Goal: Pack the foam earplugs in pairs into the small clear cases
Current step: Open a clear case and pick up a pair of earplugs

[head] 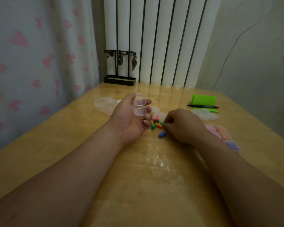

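In the middle of the frame the left hand [129, 119], palm up, holds an open small clear case [139, 107] in bent fingers. The right hand [183, 126] curls its fingers onto the pile of foam earplugs [156, 125] on the tabletop [69, 145]; whether it grips one cannot be told.

left hand [129, 117] palm up, holds open clear case [139, 106] on fingers; right hand [182, 125] knuckles up, fingertips pinching at earplug pile [156, 124] on wooden table [56, 145]; blue earplug [162, 134] just beside

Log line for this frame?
phase: picking; left hand: holds open clear case; right hand: curled at loose earplugs; filled cases: by right forearm
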`<state>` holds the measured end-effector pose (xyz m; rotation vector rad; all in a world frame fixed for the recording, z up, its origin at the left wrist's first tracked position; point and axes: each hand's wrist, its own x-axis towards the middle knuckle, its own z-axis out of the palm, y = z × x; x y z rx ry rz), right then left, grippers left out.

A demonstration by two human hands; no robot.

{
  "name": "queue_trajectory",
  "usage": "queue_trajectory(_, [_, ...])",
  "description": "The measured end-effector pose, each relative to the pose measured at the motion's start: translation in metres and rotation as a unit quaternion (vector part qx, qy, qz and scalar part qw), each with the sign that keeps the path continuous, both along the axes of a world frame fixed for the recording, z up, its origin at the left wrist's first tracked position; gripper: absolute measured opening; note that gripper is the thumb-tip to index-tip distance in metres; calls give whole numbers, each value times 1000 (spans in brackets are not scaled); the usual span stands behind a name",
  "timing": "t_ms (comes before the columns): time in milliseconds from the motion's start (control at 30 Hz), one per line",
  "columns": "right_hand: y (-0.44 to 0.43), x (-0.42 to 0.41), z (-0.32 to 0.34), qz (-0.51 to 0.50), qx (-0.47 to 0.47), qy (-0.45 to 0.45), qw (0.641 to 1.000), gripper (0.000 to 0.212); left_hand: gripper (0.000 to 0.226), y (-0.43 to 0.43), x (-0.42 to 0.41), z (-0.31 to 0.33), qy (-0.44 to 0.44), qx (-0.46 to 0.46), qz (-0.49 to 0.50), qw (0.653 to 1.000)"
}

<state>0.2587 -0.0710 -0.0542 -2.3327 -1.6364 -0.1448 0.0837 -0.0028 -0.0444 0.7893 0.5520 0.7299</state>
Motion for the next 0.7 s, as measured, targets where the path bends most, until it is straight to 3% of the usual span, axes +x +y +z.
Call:
queue_trajectory(200, [0,3,2,-14,85,58,995,9,54,-5,4,-3,6,-9,-5,1000])
queue_trajectory(400, [-17,-11,24,97,247,194,944,15,59,-10,8,-4,37,-1,-14,999])
queue_trajectory(700, [-18,-34,16,152,149,105,971,7,60,-7,9,-9,4,-18,-56,998])
